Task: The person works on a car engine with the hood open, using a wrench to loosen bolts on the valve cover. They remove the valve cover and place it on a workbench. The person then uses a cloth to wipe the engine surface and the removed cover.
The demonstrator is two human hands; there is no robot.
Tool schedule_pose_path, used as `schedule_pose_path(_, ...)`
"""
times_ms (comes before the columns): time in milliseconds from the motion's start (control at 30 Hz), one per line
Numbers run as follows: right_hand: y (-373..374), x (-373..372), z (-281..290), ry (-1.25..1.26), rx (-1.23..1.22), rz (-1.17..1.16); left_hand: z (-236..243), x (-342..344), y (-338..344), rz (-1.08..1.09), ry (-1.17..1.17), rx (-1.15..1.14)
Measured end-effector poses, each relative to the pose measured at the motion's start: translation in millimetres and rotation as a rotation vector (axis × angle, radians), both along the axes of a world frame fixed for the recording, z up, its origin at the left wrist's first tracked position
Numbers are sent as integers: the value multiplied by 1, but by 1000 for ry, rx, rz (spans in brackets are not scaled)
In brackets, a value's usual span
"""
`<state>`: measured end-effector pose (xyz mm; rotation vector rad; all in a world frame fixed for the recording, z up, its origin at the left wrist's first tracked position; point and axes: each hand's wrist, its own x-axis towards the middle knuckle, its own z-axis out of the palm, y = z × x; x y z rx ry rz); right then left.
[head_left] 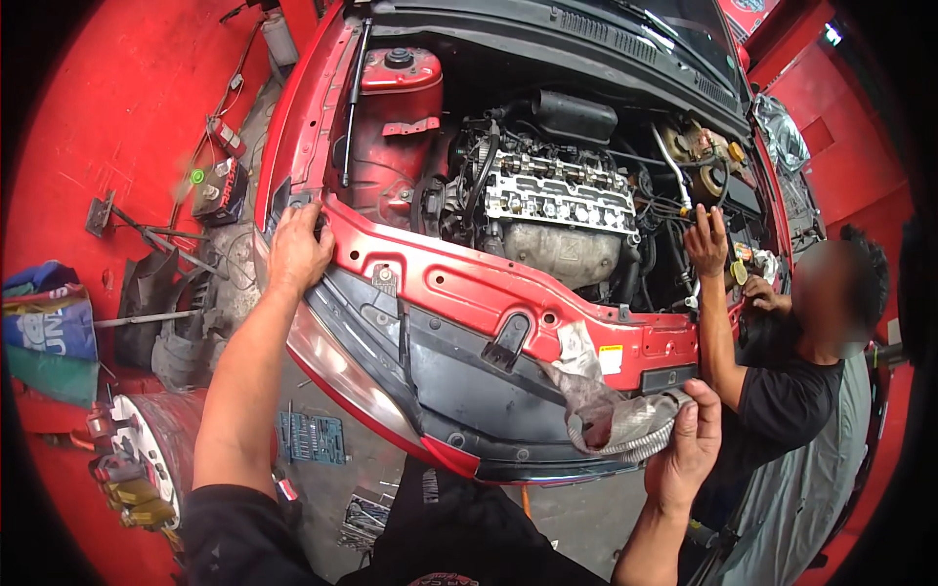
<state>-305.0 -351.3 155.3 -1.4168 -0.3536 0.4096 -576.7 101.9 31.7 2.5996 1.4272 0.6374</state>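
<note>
My left hand (298, 252) rests on the corner of the red front panel (459, 269) of a car, fingers a little apart and holding nothing. At the front bumper's right side, my right hand (687, 444) pinches a dirty grey rag (630, 420) between thumb and fingers. The rag hangs in folds, with one end lying against the panel beside a small yellow-and-white sticker (611, 358). Behind the panel sits the engine (562, 195), its top uncovered so that the metal valve gear shows. Below my left forearm lies the clouded headlight (337, 356).
At the right, a co-worker (796, 381) leans over the bay, one hand (705, 239) raised near the hoses. A blue-green socket set (313, 438) and a tray of tools (366, 518) lie on the floor. A drum (147, 439) and a car battery (220, 190) stand at left.
</note>
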Motion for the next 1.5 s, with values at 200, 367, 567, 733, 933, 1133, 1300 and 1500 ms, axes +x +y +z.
schedule_pose_path(200,-26,-16,69,-524,-41,26,13,8,-36,-130,-85,314)
schedule_pose_path(367,-47,-7,112,-850,-85,87,24,76,-225,-572,-447,-399)
schedule_pose_path(567,-19,-28,72,-720,-624,421,23,126,-352,-976,-1059,-1811)
schedule_pose_path(733,-20,-19,83,-327,-460,594,41,134,-297,-900,-931,-1580)
schedule_pose_path(933,-25,3,19,669,101,561,89,164,-287,-855,-1208,-1900)
schedule_pose_path(1133,-49,-26,-66,1138,-107,483,94,179,-306,-1301,-67,-700)
schedule_pose_path(1300,-34,-22,-58,1006,-252,555,60,146,-266,-1112,-399,-1208)
schedule_pose_path(1500,31,16,-45,712,10,288,38,112,-213,-857,-481,-1399)
